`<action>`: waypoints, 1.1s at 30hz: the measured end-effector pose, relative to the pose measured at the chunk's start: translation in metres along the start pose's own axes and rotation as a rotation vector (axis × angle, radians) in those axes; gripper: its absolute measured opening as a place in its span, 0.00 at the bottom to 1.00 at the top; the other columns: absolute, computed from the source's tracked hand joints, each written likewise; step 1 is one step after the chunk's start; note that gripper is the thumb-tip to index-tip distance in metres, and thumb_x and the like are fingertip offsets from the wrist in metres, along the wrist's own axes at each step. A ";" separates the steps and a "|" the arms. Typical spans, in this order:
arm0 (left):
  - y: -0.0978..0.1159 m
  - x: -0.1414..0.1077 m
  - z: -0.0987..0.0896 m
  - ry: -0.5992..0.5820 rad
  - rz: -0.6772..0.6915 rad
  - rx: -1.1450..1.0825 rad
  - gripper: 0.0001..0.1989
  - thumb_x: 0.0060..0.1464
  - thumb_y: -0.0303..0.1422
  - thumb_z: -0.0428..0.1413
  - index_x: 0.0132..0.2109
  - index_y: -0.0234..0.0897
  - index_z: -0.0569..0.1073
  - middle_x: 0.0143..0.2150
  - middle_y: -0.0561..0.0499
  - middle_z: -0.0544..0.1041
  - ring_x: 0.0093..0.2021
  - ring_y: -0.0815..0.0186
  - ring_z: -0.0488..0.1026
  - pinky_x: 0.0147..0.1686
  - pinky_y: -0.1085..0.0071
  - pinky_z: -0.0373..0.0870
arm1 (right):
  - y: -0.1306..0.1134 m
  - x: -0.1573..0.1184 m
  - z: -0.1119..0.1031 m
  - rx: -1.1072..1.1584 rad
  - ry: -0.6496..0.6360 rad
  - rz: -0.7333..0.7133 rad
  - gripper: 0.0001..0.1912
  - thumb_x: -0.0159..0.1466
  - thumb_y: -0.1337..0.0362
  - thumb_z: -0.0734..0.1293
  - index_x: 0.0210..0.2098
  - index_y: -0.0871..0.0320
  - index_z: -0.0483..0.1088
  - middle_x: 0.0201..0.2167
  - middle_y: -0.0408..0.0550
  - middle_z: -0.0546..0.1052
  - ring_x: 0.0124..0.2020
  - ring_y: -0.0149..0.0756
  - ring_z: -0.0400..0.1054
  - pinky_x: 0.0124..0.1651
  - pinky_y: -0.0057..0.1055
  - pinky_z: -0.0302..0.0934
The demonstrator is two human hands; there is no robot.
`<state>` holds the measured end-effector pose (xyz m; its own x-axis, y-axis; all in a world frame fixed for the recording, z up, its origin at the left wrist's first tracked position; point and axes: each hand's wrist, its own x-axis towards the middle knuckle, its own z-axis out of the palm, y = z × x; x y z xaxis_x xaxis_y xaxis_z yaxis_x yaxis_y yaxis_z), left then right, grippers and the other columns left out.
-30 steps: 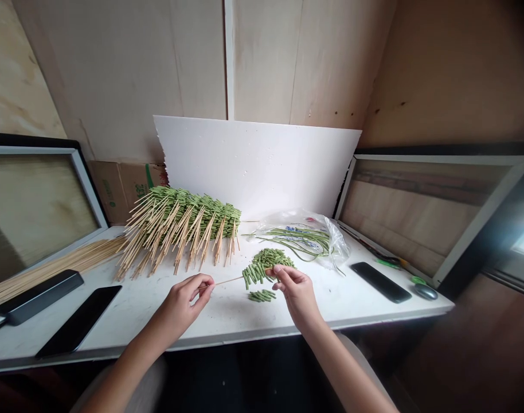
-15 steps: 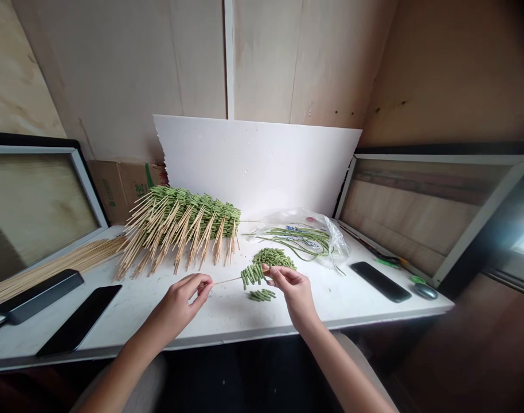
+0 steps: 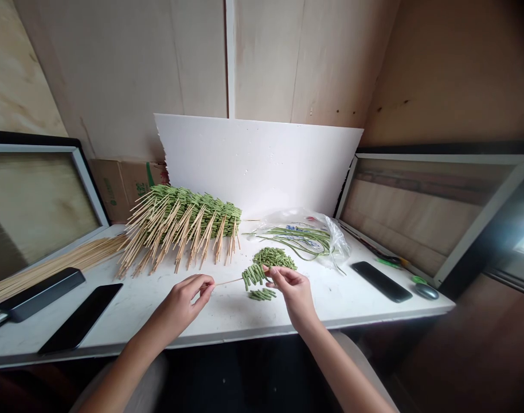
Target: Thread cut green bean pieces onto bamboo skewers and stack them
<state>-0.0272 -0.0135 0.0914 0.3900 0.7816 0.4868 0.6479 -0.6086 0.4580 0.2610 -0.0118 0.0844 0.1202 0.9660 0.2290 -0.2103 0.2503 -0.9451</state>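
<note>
My left hand (image 3: 187,295) pinches the bare end of a thin bamboo skewer (image 3: 228,281), held nearly level above the table. A row of short cut green bean pieces (image 3: 253,277) is threaded side by side across the skewer's right part. At the far end of that row, my right hand (image 3: 294,292) is closed in a pinch on a bean piece; its fingers partly hide the skewer's tip. Just behind lies a heap of loose cut beans (image 3: 274,256). A smaller group of pieces (image 3: 262,294) rests on the table below the skewer.
A big stack of filled skewers (image 3: 188,215) stands back left, sticks pointing forward. Bare skewers (image 3: 94,252), a black box-shaped device (image 3: 45,293) and a phone (image 3: 81,318) lie left. Uncut long beans (image 3: 300,238) lie on a plastic bag (image 3: 339,244); another phone (image 3: 381,281) and a mouse (image 3: 426,291) sit right.
Both hands stay almost in place. The threaded row has tilted slightly, and my right fingertips have shifted a little at its end.
</note>
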 end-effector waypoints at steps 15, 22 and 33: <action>0.002 0.000 -0.005 0.010 0.007 0.023 0.11 0.70 0.38 0.49 0.44 0.41 0.74 0.38 0.50 0.79 0.36 0.64 0.76 0.39 0.72 0.71 | 0.005 -0.001 0.000 0.000 -0.014 -0.004 0.18 0.58 0.49 0.77 0.39 0.57 0.83 0.41 0.54 0.85 0.46 0.50 0.80 0.46 0.44 0.78; 0.006 -0.001 -0.008 0.027 0.050 0.035 0.12 0.70 0.38 0.49 0.44 0.40 0.75 0.37 0.49 0.79 0.33 0.65 0.74 0.37 0.72 0.71 | 0.006 -0.003 0.002 -0.015 -0.002 0.000 0.18 0.56 0.49 0.79 0.37 0.56 0.84 0.37 0.53 0.85 0.39 0.48 0.81 0.43 0.43 0.78; 0.001 0.002 -0.016 0.181 0.018 0.088 0.12 0.69 0.41 0.51 0.44 0.40 0.75 0.33 0.52 0.77 0.28 0.67 0.68 0.32 0.73 0.68 | -0.004 -0.001 0.002 -0.069 -0.025 -0.030 0.22 0.63 0.44 0.72 0.41 0.57 0.84 0.43 0.54 0.84 0.42 0.49 0.80 0.46 0.45 0.76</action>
<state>-0.0358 -0.0151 0.1044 0.2831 0.7281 0.6242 0.6996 -0.6020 0.3849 0.2597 -0.0138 0.0889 0.1007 0.9595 0.2630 -0.1396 0.2753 -0.9512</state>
